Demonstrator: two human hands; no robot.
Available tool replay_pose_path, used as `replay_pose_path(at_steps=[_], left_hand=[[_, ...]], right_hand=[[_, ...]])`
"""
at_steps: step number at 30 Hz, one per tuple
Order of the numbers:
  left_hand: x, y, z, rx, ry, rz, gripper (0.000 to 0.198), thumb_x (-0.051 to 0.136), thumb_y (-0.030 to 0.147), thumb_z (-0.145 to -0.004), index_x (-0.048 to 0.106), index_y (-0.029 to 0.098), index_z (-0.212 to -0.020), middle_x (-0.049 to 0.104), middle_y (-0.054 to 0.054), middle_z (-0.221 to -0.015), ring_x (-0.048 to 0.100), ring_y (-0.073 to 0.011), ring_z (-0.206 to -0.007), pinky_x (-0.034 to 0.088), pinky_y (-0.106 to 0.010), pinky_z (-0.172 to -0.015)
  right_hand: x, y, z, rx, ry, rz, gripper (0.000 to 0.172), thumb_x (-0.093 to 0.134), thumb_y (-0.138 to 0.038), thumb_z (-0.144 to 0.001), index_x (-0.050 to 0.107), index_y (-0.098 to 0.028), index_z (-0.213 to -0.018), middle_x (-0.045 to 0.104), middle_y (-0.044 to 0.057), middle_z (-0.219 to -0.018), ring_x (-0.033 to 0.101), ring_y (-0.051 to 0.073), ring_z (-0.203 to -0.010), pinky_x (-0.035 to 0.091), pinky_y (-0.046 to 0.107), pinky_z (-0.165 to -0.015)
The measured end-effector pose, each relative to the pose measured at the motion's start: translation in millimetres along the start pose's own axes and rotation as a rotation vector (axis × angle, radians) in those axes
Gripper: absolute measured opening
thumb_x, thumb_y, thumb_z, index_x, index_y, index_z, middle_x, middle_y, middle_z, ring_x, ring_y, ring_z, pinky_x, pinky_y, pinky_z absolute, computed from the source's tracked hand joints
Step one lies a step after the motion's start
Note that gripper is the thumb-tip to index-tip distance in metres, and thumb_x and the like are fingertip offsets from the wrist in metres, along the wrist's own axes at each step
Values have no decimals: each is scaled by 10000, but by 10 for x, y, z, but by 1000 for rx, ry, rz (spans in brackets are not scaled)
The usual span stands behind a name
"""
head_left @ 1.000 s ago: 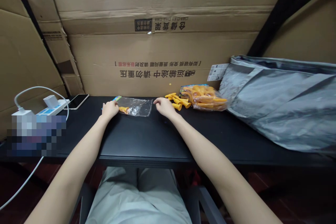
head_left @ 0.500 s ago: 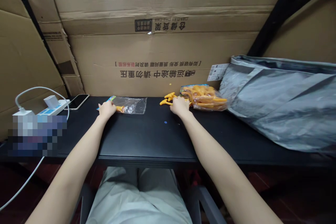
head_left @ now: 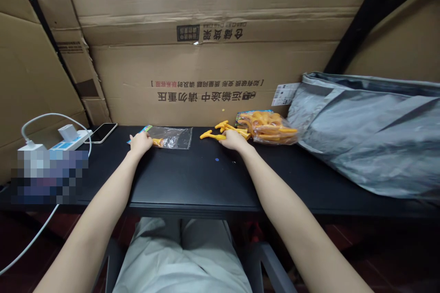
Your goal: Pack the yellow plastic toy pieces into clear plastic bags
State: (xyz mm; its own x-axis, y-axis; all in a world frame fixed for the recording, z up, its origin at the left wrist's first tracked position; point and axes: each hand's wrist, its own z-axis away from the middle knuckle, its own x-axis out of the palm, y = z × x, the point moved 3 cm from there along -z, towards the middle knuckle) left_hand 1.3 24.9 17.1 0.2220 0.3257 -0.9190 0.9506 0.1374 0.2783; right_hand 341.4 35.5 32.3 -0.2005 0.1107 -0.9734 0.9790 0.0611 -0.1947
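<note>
My left hand [head_left: 140, 143] is closed on the left end of a clear plastic bag [head_left: 178, 138], which lies flat on the black table [head_left: 192, 183]. A coloured strip shows at the bag's top edge, and a short orange piece [head_left: 157, 142] lies in the bag by my fingers. My right hand [head_left: 233, 140] has its fingers closed on an orange plastic piece with a crosswise end [head_left: 206, 134], which points left. Just behind, more loose orange pieces [head_left: 224, 125] lie partly hidden by this hand. Its fingertips are hard to make out.
A full clear bag of orange pieces [head_left: 270, 127] lies right of my right hand, against a large grey bag [head_left: 364, 137]. At the left are a phone [head_left: 102, 132], a power strip [head_left: 77, 139] and a white cable [head_left: 55, 114]. Cardboard [head_left: 213, 64] stands along the back.
My right hand has shifted slightly left and now draws one orange piece out to the left of the loose ones. The left hand stays nearly still on the clear bag.
</note>
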Motion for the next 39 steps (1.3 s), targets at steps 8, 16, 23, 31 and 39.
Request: replay_pose_path(at_steps=[8,16,23,31,39], left_hand=[[-42,68,65,49,-2,-45,312,435,169,-744,701,192,-904,694,-113,-963,601,-274,-993,288,-474,-1021],[-6,237,136,154,-66,20,308,449,198,-760,710,220,-922,699,-71,-940,624,-227,-926,449,-279,-820],[78,482,239,347,-101,32,309,433,206,-793,705,206,-941,699,-71,-931,632,-222,-910,448,-280,-793],[59,560,300,436,-146,80,304,453,208,-787,712,224,-945,704,-50,-934,633,-213,-912,445,-273,-798],[45,588,315,441,-167,31,318,453,229,-793,703,231,-989,704,-33,-971,632,-202,-934,453,-266,-818]], right_hand=[[-34,-307,111,-288,-12,-379,267,610,-262,-752,669,-119,-971,687,63,-860,607,158,-739,419,219,-643],[201,-542,141,-265,-16,-370,281,652,-282,-708,692,-139,-946,693,64,-857,618,184,-766,424,229,-641],[306,-699,172,-126,39,-434,295,647,-250,-710,691,-119,-971,694,124,-947,634,246,-879,456,281,-755],[415,-682,85,-143,0,-637,403,658,-194,-713,632,-73,-1097,670,139,-1044,640,200,-919,472,266,-813],[401,-684,101,-68,102,-602,162,661,-169,-702,711,-136,-853,705,81,-872,647,181,-822,477,245,-728]])
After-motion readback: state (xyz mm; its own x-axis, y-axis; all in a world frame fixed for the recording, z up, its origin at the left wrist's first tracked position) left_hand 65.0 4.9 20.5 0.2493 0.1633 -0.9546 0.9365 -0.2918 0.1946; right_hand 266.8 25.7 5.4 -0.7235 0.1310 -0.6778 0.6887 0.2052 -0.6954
